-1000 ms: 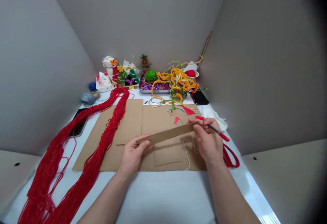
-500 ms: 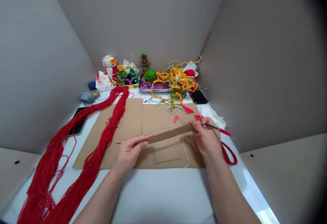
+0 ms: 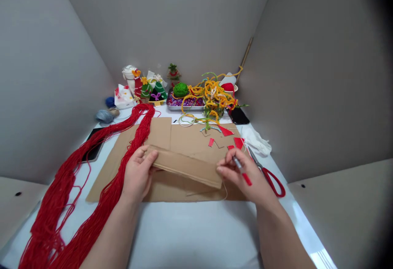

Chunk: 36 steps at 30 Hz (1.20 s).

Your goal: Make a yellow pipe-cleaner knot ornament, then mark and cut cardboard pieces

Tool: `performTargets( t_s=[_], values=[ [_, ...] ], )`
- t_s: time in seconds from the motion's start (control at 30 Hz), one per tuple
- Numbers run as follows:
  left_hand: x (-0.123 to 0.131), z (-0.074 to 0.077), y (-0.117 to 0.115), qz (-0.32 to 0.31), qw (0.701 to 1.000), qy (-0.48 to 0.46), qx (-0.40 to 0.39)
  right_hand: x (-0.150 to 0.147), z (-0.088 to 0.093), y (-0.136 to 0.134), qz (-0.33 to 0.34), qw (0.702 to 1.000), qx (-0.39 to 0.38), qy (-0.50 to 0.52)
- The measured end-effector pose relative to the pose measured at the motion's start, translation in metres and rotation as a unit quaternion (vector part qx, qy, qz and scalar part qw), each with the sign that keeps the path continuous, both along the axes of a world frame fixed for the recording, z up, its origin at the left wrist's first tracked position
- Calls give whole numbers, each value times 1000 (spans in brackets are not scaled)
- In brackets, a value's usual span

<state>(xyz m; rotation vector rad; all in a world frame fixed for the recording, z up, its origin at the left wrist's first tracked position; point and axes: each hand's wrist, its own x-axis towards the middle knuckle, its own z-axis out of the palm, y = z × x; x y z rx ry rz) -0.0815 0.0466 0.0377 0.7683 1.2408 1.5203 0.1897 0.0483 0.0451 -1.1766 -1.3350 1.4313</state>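
My left hand (image 3: 136, 175) grips the left end of a cardboard strip (image 3: 187, 166), thumb on its upper face. The strip is held tilted above a large cardboard sheet (image 3: 106, 179), its right end lower. My right hand (image 3: 250, 179) has a pen (image 3: 240, 167) with a red end tucked between its fingers. Its fingertips are at the strip's right end; whether they pinch it I cannot tell. Close to my right wrist lie red-handled scissors (image 3: 272, 181). A long hank of red yarn (image 3: 118, 185) runs along the left side.
Red scraps (image 3: 225, 131) lie on the sheet's right side. Behind are a bead tray (image 3: 186, 108), tangled yellow yarn (image 3: 215, 93), a green yarn ball (image 3: 180, 89) and small tree ornaments (image 3: 158, 91). White tissue (image 3: 256, 140) and a dark phone (image 3: 238, 116) sit at right.
The strip has turned so its broad face shows, and its right end has dropped. My left hand moved left and up; my right hand moved down, its pen now pointing more toward me.
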Motion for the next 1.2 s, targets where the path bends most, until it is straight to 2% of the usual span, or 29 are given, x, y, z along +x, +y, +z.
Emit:
performTargets(
  t_s=[0.07,0.1,0.2,0.27,0.37,0.47,0.63,0.7,0.8,0.97,1.1,1.2],
  values=[
    [-1,0,2,27,998,-58,-6,-11,0,-14,67,997,-43,-10],
    [0,-1,2,27,996,-81,-12,-19,-3,-21,69,996,-53,-16],
    [8,-3,-1,-22,993,-112,-33,-46,-18,-41,6,999,-23,-35],
    [13,-3,-4,-66,992,-97,-45,-61,-27,-52,-4,998,10,-64],
    [13,-1,-6,-94,993,-60,-46,-72,-30,-62,36,994,33,-101],
    [11,4,-10,-122,990,-22,-70,-69,-24,-63,50,994,37,-86],
    [18,7,-29,-212,961,81,-155,-50,-16,-53,4,996,50,-73],
    [18,5,-33,-188,960,131,-162,-41,-15,-47,-18,992,70,-108],
    [13,2,-31,-107,959,200,-172,-25,-12,-34,-34,975,110,-192],
    [12,0,-23,-73,958,192,-200,-3,1,-5,-35,934,179,-308],
    [12,-4,-23,-48,966,163,-195,6,6,21,4,905,229,-357],
    [9,-6,-24,-33,966,169,-195,6,0,34,60,890,236,-385]
  ],
)
